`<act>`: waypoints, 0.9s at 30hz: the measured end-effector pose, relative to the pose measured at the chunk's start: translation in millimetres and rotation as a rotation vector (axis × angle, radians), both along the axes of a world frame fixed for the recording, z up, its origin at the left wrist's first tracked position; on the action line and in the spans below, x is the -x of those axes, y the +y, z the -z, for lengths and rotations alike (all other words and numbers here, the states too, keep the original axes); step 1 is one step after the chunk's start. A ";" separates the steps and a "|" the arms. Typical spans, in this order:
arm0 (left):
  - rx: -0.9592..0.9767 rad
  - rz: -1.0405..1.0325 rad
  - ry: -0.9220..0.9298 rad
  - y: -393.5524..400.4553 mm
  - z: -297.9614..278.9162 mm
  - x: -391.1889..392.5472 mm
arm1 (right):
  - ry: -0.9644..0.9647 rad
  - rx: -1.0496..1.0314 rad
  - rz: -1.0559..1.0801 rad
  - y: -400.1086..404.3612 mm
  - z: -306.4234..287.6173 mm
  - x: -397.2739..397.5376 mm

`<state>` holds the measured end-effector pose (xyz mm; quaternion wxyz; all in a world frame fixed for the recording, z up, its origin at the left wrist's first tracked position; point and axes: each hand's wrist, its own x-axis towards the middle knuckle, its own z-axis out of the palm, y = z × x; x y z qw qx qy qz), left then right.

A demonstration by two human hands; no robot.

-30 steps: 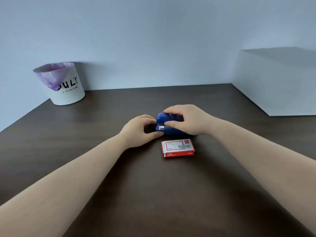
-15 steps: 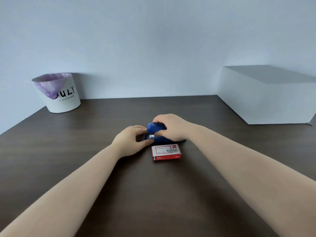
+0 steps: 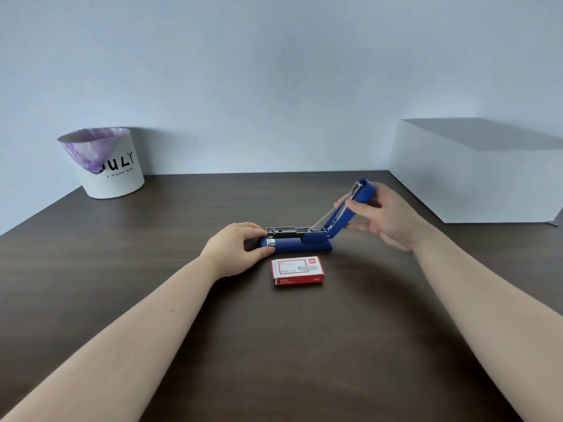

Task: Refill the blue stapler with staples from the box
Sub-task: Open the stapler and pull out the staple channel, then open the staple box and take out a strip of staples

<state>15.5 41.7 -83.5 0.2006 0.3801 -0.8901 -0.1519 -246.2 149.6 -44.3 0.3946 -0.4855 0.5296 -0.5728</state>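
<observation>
The dark wooden table (image 3: 152, 269) spreads under my arms; a large white box (image 3: 475, 184) sits at its far right, a white bin (image 3: 112, 172) with a purple liner at its far left; the blue stapler (image 3: 304, 243) lies mid-table, hinged wide open, its metal staple channel (image 3: 294, 230) exposed; my left hand (image 3: 234, 249) grips the base's front end; my right hand (image 3: 387, 216) grasps the raised top arm (image 3: 350, 208); the red staple box (image 3: 298, 270) lies closed just in front of the stapler.
</observation>
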 end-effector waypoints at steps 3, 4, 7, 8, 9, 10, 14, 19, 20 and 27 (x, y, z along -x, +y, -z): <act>-0.021 -0.001 0.003 0.1 -0.7 -1.3 | -0.097 -0.041 0.022 8.8 15.5 6.2; -0.040 -0.003 0.015 0.3 -1.2 -2.1 | -0.088 -0.050 0.036 11.2 17.9 7.9; -0.101 -0.006 0.069 1.9 -2.8 -5.8 | 0.060 -0.071 0.062 15.3 22.0 13.8; -0.109 -0.006 0.082 2.7 -2.9 -7.3 | 0.142 -0.081 0.083 16.8 22.3 15.5; -0.115 -0.009 0.090 3.6 -3.1 -8.4 | 0.229 -0.093 0.113 17.9 22.2 16.8; -0.119 -0.016 0.094 4.4 -3.1 -9.5 | 0.320 -0.109 0.150 19.1 22.1 18.0; -0.121 -0.017 0.083 3.6 -1.2 -11.4 | 0.626 -0.171 0.196 21.2 23.3 17.6; -0.076 -0.074 0.202 11.7 -0.4 -11.8 | 0.801 -0.146 0.167 22.5 24.8 13.5; -0.023 -0.088 0.266 18.0 -1.5 -12.3 | 0.842 -0.109 0.201 22.0 23.8 13.0; 0.193 0.075 -0.049 68.0 -3.9 -1.3 | 0.675 0.036 0.340 21.0 7.2 -21.5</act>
